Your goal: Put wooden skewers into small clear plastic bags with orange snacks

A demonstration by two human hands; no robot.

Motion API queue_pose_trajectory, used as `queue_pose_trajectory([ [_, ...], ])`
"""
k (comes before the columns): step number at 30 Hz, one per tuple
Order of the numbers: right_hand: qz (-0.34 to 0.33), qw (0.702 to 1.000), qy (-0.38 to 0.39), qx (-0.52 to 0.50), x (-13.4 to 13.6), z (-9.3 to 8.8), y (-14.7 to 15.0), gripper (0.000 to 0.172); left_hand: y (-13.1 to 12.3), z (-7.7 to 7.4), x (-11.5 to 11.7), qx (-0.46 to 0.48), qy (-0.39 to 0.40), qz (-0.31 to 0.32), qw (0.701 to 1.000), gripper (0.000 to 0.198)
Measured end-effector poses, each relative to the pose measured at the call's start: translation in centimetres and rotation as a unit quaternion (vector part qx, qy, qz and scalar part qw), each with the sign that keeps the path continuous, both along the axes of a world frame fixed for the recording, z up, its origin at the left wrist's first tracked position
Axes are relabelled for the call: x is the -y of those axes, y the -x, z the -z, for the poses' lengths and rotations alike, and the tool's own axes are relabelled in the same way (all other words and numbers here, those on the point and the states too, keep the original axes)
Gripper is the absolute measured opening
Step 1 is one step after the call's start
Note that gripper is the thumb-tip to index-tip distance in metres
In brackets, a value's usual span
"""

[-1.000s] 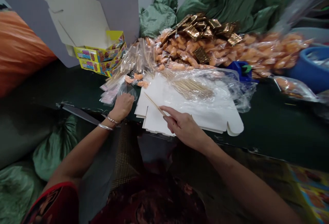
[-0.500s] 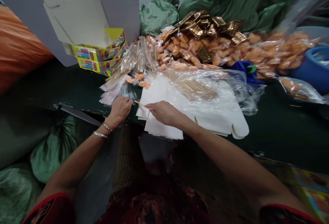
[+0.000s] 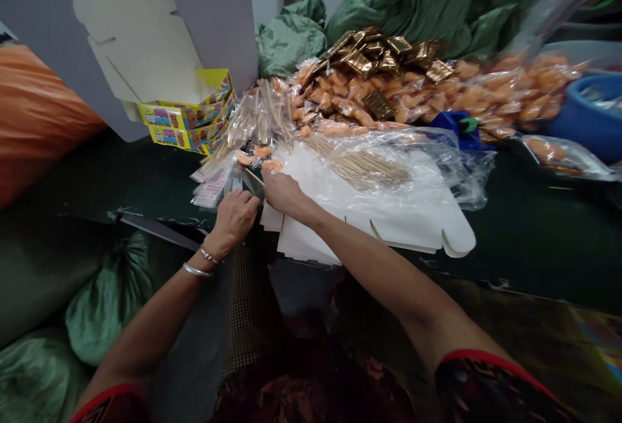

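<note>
My left hand (image 3: 236,217) is closed at the table's front edge, its fingertips pinching the edge of a clear plastic bag (image 3: 234,182). My right hand (image 3: 286,195) is closed around one end of a thin wooden stick (image 3: 253,176), which points left over the bag. Just beyond the right hand lie a few small orange pieces (image 3: 262,151). Flat bags with pink print (image 3: 208,191) are stacked left of the plastic bag. White folded cartons (image 3: 311,241) lie beneath my right forearm, with a bundle of wooden sticks (image 3: 372,170) in clear plastic on top.
Yellow printed boxes (image 3: 170,128) with a raised white lid stand at the back left. Behind the cartons spreads a heap of wrapped orange pieces (image 3: 340,102), topped by gold-brown packets (image 3: 362,63). A blue tub (image 3: 586,122) is at the right; green sacks (image 3: 109,300) sit below the table.
My right hand has moved away from me and slightly left with the stick, whose tip is now over the bag. The left hand has shifted slightly right, still closed.
</note>
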State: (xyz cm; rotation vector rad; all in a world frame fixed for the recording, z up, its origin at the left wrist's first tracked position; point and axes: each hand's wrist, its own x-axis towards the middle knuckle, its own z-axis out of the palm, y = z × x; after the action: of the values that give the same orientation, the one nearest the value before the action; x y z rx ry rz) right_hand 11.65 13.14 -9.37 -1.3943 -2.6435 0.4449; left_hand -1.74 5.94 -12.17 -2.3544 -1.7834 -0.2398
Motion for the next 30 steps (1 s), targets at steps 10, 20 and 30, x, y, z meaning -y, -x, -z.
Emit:
queue_pose_trajectory([
  [10,0.029,0.996,-0.023,-0.077,5.4,0.4,-2.9,0.034,-1.6,0.7,2.9,0.800,0.100,-0.158,0.570,0.040],
  [20,0.049,0.932,0.007,-0.359,12.1,0.2,-5.3,0.032,-4.2,-2.1,2.9,0.888,0.146,-0.137,0.414,0.017],
  [30,0.103,0.869,-0.279,-0.396,11.5,-1.2,-7.5,0.043,-9.8,-2.1,8.3,0.783,0.358,-0.024,0.508,0.022],
])
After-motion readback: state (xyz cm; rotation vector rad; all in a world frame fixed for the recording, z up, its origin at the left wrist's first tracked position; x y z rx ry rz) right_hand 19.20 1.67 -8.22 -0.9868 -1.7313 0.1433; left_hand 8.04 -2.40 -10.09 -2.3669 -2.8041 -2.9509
